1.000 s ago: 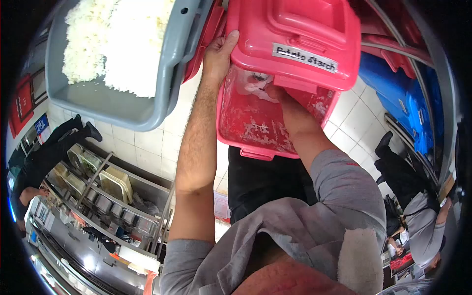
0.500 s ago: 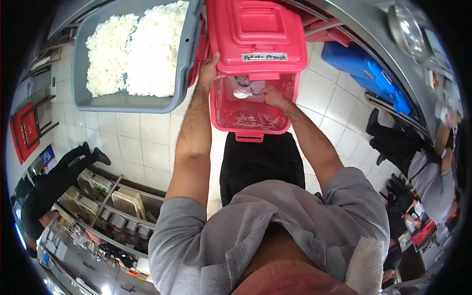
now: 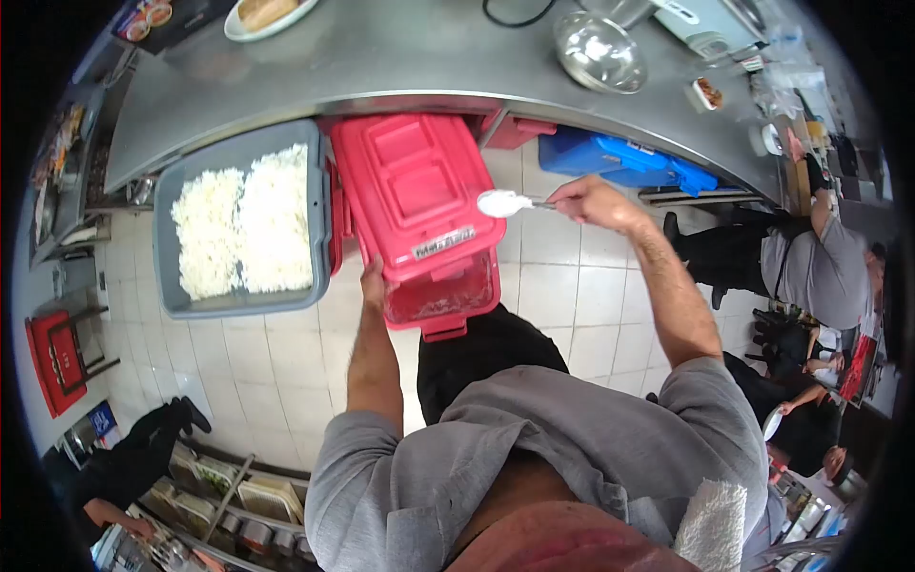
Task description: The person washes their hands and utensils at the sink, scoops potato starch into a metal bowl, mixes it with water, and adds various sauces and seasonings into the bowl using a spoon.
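Note:
My right hand (image 3: 593, 203) is closed around the handle of a spoon (image 3: 545, 204). White powder (image 3: 503, 203) is heaped in its bowl, held above the right edge of a red lid (image 3: 410, 172). A label on the lid reads "Potato Starch". The lid lies askew over a red bin (image 3: 443, 329), whose near part is uncovered and shows white residue on the inside. At the lid's left edge, my left hand (image 3: 375, 283) grips it, with the fingers partly hidden.
A grey tub (image 3: 238, 307) of white rice stands left of the bin. Beyond runs a steel counter (image 3: 381, 57) with a metal bowl (image 3: 600, 52) and a white plate (image 3: 272, 27). Blue containers (image 3: 610, 162) sit below it. Other people stand at far right and lower left.
My right hand has lifted out of the bin and moved up and right, bringing out the spoon with powder. The lid has come further over the bin. The view has tilted towards the counter.

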Motion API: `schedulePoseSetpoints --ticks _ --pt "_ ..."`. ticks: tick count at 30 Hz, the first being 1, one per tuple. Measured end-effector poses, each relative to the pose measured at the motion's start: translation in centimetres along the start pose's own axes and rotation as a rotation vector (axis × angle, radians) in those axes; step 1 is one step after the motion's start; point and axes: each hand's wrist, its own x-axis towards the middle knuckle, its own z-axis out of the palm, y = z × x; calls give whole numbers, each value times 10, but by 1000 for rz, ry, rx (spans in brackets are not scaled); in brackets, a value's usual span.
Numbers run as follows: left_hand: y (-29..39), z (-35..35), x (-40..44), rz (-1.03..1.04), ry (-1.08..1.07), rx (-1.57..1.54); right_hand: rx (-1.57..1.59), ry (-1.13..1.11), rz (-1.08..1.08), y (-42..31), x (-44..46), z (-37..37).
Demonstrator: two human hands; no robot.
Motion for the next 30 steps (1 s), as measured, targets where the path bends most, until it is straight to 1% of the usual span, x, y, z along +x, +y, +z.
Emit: schedulePoseSetpoints --ticks 1,3,4,7,8,10,11,13,14,15,16,17,18,19,20,21,22,23,24,26,27,29,30 --pt "-3 0 -9 -10 26 -2 6 34 -5 -7 -8 -19" --pt "-22 -15 -10 22 38 -30 158 127 73 -16 -22 -56" --pt "-18 -17 -23 -5 67 10 249 129 96 -29 -32 -74" --pt "-23 -37 -43 -36 140 86 260 263 22 -31 -36 -126" --pt "-24 -44 -52 -42 174 93 259 266 14 -31 -34 -140" --pt "-27 -50 -63 -38 211 96 324 364 32 -33 -28 -167" --pt "-30 -50 -69 -56 240 111 326 363 26 -30 -21 -176" --pt "-45 -56 -71 -74 274 125 218 511 34 -18 -1 -187" --pt "-64 -60 -61 36 356 119 75 588 67 -8 16 -192" --pt "-77 -64 -54 147 437 114 76 584 62 12 38 -193" --pt "-81 -65 -53 93 489 248 -377 753 -53 37 62 -191" --pt "-83 -62 -55 95 492 247 -837 905 -173 49 74 -192" --pt "-89 -53 -58 152 727 570 -780 822 87 18 56 -169" --pt "-95 -44 -61 207 956 899 -778 822 88 15 56 -162" --pt "-95 -31 -70 70 1109 918 -838 831 112 14 56 -159" --pt "-91 -10 -85 72 1110 920 -897 838 136 15 56 -157" --pt "-72 21 -109 -76 1005 413 -893 840 135 15 55 -157" --pt "-60 36 -121 -211 860 -83 -903 835 132 14 52 -158" --pt "-70 37 -115 -197 583 -223 -912 828 133 15 50 -157" --pt "-88 59 -110 74 387 -517 -873 848 133 18 47 -157" --pt "-90 62 -106 78 380 -517 -844 874 121 17 46 -161" --pt "-85 65 -107 230 341 -552 -804 896 128 21 46 -168" --pt "-82 67 -106 253 426 -472 -762 910 138 25 47 -168"
